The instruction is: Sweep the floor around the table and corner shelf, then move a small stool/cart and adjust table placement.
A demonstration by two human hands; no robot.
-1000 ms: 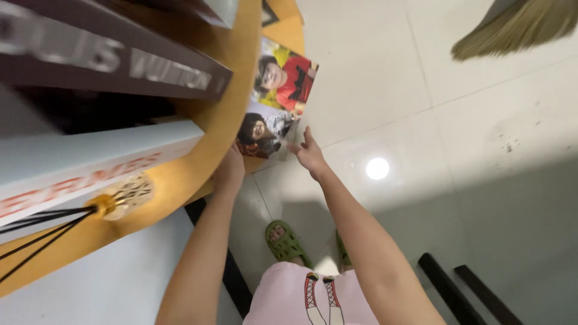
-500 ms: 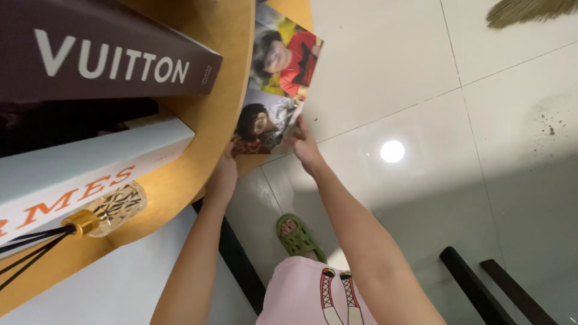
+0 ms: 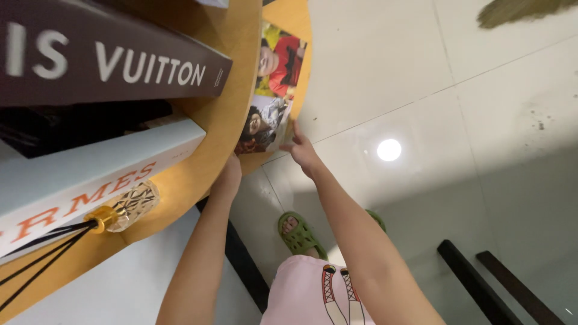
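A round wooden worktop (image 3: 226,114) curved across the left of the scene, carrying a dark brown book (image 3: 108,60) at the far left, a white book with orange lettering (image 3: 90,180) nearer, and a faceted glass diffuser bottle with a gold collar (image 3: 123,207) and black reeds (image 3: 42,241) at the near left edge. Pale glossy floor tiles (image 3: 433,78) filled the right, showing a round light reflection (image 3: 389,150), some dark specks, and broom bristles (image 3: 524,9) at the far right. Green perforated sandals (image 3: 299,233) stood on the near floor, with black bars (image 3: 481,283) at the near right.
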